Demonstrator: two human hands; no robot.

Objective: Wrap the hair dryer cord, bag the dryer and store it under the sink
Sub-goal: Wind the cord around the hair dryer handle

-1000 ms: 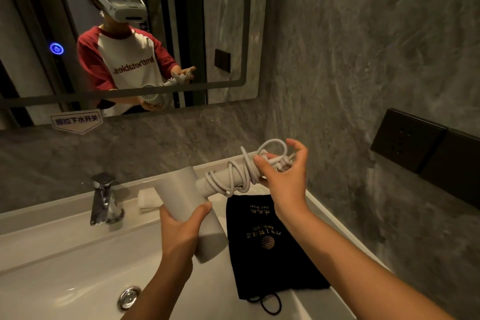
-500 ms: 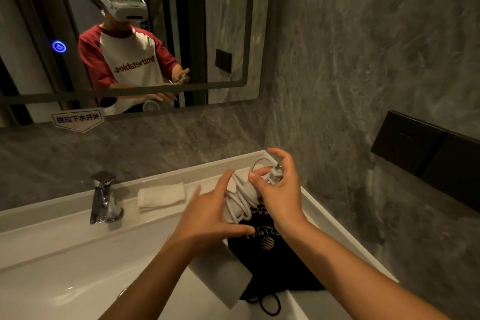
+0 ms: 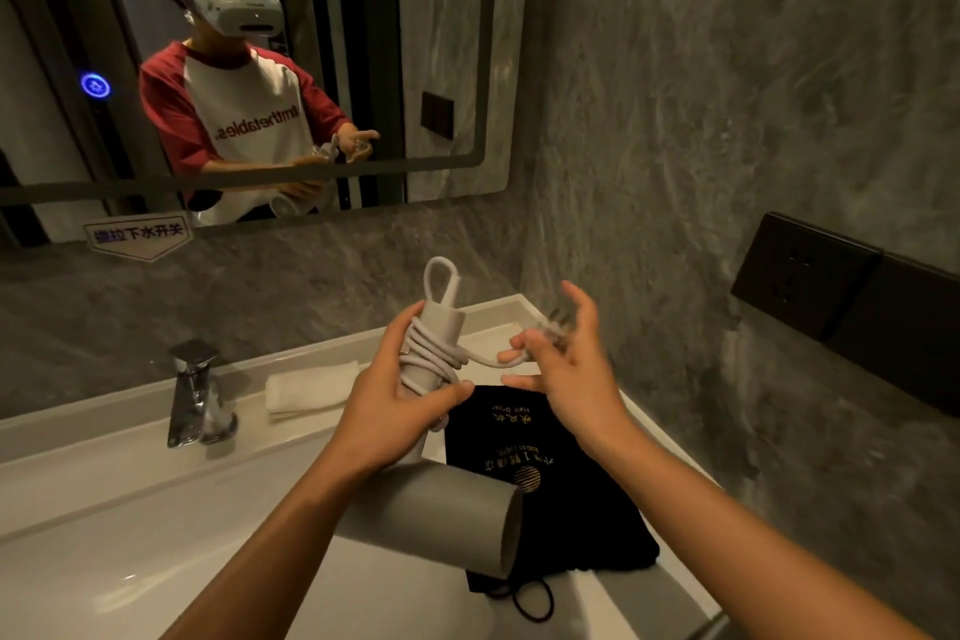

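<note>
Two hands busy, left hand (image 3: 387, 411) clamped on dryer handle (image 3: 434, 343), right hand (image 3: 566, 369) pinching cord (image 3: 480, 360)

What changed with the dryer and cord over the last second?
The left hand shifted from the barrel to the cord-wrapped handle of the hair dryer, tipping the handle up. The right hand moved off the coils, holding the cord end out. The black bag, towel and faucet stayed put.
</note>
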